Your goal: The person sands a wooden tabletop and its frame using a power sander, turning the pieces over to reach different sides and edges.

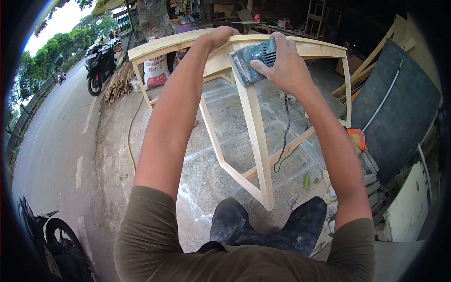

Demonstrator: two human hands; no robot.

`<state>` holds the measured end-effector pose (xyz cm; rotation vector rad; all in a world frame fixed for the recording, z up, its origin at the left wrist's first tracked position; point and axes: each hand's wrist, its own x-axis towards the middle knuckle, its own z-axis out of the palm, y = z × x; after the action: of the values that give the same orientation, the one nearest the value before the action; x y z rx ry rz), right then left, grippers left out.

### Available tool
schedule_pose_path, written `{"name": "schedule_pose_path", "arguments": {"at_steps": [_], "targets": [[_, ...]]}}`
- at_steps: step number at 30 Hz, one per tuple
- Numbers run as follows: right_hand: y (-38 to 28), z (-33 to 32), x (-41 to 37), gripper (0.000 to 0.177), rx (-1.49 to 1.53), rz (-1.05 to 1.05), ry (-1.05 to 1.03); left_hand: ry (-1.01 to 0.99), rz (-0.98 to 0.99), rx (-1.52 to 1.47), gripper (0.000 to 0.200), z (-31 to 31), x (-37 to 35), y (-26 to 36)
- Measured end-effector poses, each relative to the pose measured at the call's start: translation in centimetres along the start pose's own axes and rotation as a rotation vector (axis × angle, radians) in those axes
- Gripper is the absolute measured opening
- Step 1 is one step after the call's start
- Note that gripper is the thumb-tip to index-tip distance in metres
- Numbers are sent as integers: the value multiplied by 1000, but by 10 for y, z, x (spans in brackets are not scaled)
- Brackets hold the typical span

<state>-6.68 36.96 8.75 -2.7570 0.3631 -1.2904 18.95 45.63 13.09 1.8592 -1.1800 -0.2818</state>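
A pale wooden frame with long rails and legs stands on the concrete ground in front of me. My right hand is wrapped round a dusty blue-grey power sander, whose flat pad lies against the wood at the top of the nearest leg. A black cord hangs below it. My left hand rests over the top rail, just left of the sander; its fingers are hidden behind the wood.
Motorcycles stand by the road at the upper left and lower left. Behind the frame are a white-and-red sack and a tree trunk. A dark sheet and boards lean at the right.
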Motion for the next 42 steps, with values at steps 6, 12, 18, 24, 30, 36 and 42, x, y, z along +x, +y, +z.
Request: {"name": "schedule_pose_path", "arguments": {"at_steps": [6, 12, 18, 24, 30, 36, 42], "targets": [[-18, 1, -13, 82, 26, -106, -19, -2, -33, -30, 49, -1, 8, -7], [-26, -3, 7, 77, 42, -72, -14, -10, -7, -130, 44, -3, 10, -8], [-25, 5, 0, 82, 31, -65, 26, 15, -3, -101, 39, -1, 16, -16], [-32, 2, -7, 76, 56, -26, 14, 67, -22, -83, 41, 0, 23, -15], [-22, 5, 15, 74, 63, -45, 75, -1, 102, 13, 41, 0, 58, -34], [-12, 11, -35, 72, 66, -38, 59, 35, 96, 48, 44, 7, 55, -29], [-12, 19, 3, 70, 143, -52, 60, 278, 177, 72, 62, 16, 35, -38]]}}
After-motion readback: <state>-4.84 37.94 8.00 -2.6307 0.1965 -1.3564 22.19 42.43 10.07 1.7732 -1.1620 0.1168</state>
